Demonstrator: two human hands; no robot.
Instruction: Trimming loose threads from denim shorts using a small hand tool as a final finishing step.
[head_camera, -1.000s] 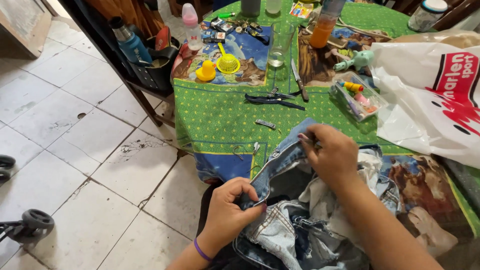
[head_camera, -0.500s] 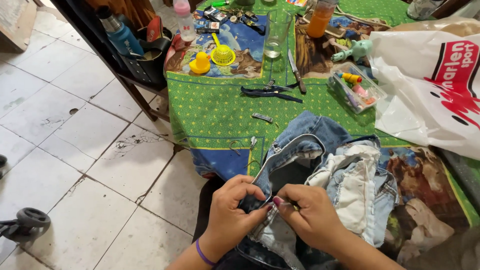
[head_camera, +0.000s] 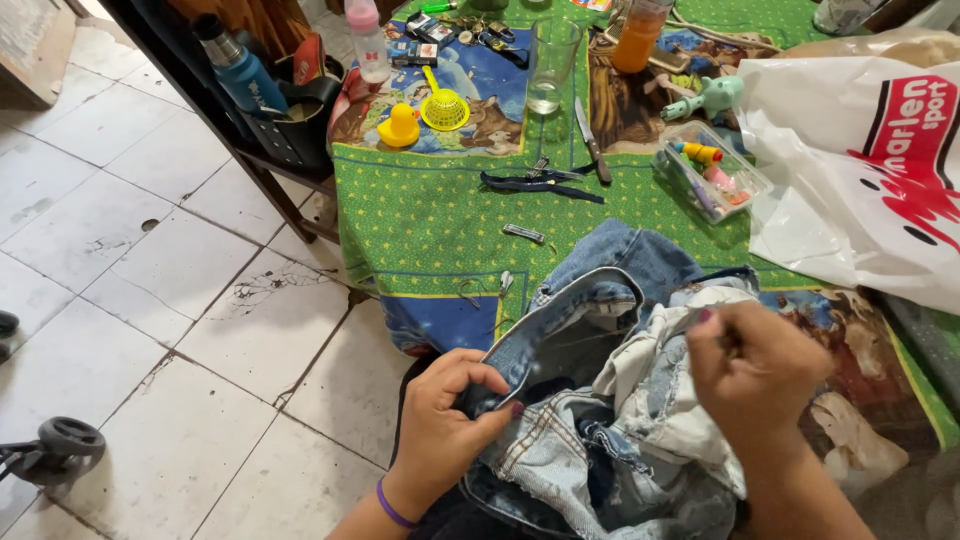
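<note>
The left hand (head_camera: 445, 420) pinches the waistband of the jeans (head_camera: 600, 400), which lie on the lap and the table edge, so the cloth stays tight. The right hand (head_camera: 755, 375) is closed in a narrow pinch above them; what it holds I cannot tell. Farther away, scissors (head_camera: 540, 182) and a knife (head_camera: 588, 135) wait on the green tablecloth (head_camera: 430, 215).

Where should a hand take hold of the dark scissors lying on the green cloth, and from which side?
Best at the handle loops, at the left end of the scissors: they lie flat on the green tablecloth, blades pointing right toward the knife. Come from above on the near left side, where the cloth is bare; the small nail clipper lies nearer, apart from them. Both hands are now on the jeans.
</note>
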